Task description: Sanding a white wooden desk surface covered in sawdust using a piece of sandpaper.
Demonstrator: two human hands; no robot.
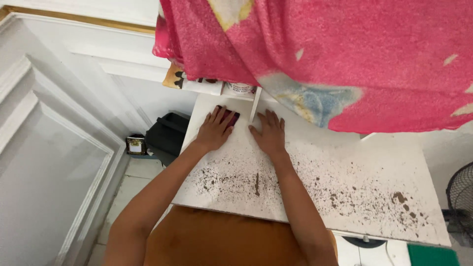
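Small dark maroon object (230, 118), flat & roughly rectangular, lies at the far edge of the white tabletop (345, 162), partly under the person's left hand (215, 129). That hand is spread flat, palm down, fingers (220, 114) extended over the object — pressing on it, not curled round it; can't tell if any real grip. Right hand (269, 133) sits just beside, w/ a narrow gap betw. the two, also flat & open on the board, fingers splayed, nothing held. Both forearms reach fwd from the bottom of the view.

Tabletop is speckled w/ brown spots (340, 194), densest toward the near edge & right side, plus one short dark streak (256, 183) betw. the arms. Just past the fingertips a thin white upright divider (255, 104) stands, w/ a white jar (240, 89) behind it; label too small to make out. A big pink towel (345, 54) w/ pale blue & yellow patches hangs over the far side, covering most of the top.

Left of the table: white panelled wall (54, 123), a black bin (166, 134) on the tiled floor, small framed thing (135, 145) next to it. Fan grille (462, 194) at far right, green pad (432, 256) bottom right.
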